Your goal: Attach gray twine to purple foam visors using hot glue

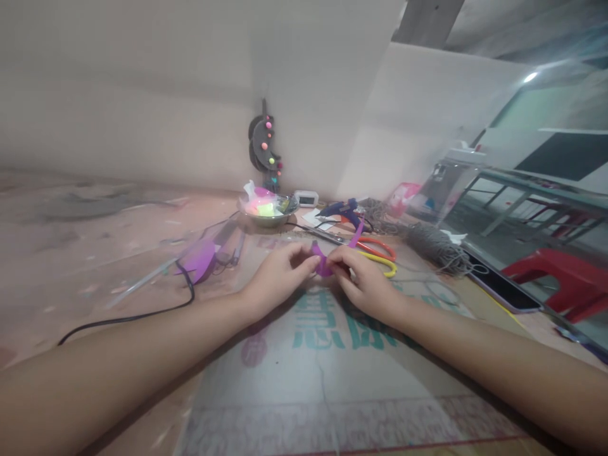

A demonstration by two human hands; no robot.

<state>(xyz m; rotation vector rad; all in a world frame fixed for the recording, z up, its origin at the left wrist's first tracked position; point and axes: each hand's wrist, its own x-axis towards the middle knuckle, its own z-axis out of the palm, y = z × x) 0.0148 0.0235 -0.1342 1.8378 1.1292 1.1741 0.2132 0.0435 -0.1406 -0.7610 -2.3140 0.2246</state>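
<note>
A small purple piece, with the look of felt or craft foam, is pinched between my two hands over the table. My left hand grips its left side with thumb and fingers. Fingertips of my right hand close on its right side, and part of the piece is hidden there. A narrow purple strip rises behind my right hand; whether it joins the held piece I cannot tell. Just beyond the right hand lie scissors with orange and yellow handles. A larger purple piece rests left of my left hand.
A bowl of craft bits stands at the back beside a small white display. Behind the scissors lies a blue glue gun. Grey yarn and a phone are right. A black cord crosses the left side.
</note>
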